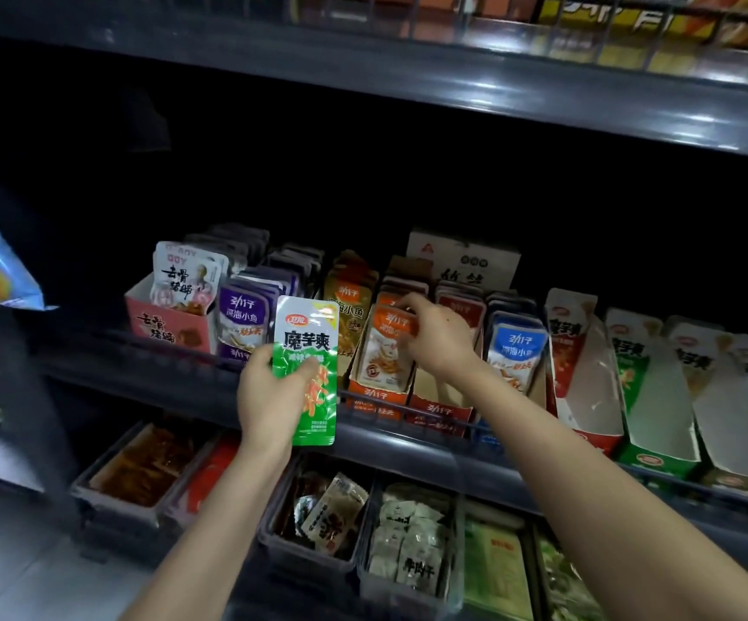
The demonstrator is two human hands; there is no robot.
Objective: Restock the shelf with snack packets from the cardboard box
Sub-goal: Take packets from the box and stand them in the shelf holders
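At frame centre, the left hand gripped 1 green packet upright for shelving while the right hand pinched an orange packet, apparently straightening its row.

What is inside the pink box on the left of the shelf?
White packets stand in the pink box, tops above its rim. Its front wall hides their lower parts, and the front packet covers those behind.
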